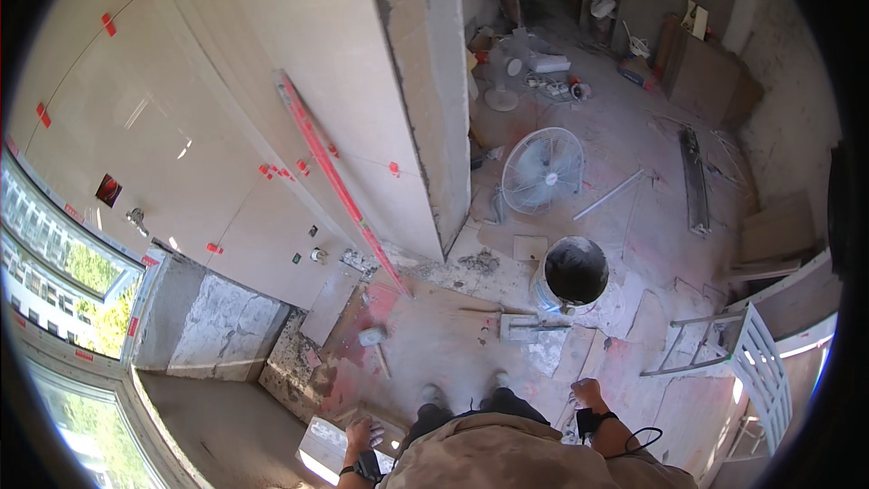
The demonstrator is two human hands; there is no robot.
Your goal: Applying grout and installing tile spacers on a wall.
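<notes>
My left hand [364,435] hangs low beside a pale box-like piece [322,445], its fingers loosely apart with nothing visible in them. On the other side of my body, my right hand [587,393] is held with curled fingers, and no object shows in it. Both wrists wear dark bands. A mallet [372,336] with a pale head lies on the dusty floor ahead of my feet. A long red straightedge [335,177] leans against the tiled wall. To the front right stands a bucket [543,294] with dark grey material inside, and a grey rectangular piece [519,330] lies nearer me.
A white round fan [543,170] stands beyond the bucket. At right is a white metal ladder-like frame [760,364]. Red clips [214,248] dot the wall tiles [226,172]. Windows [72,254] line the left. Boards [704,72] lean at the far right.
</notes>
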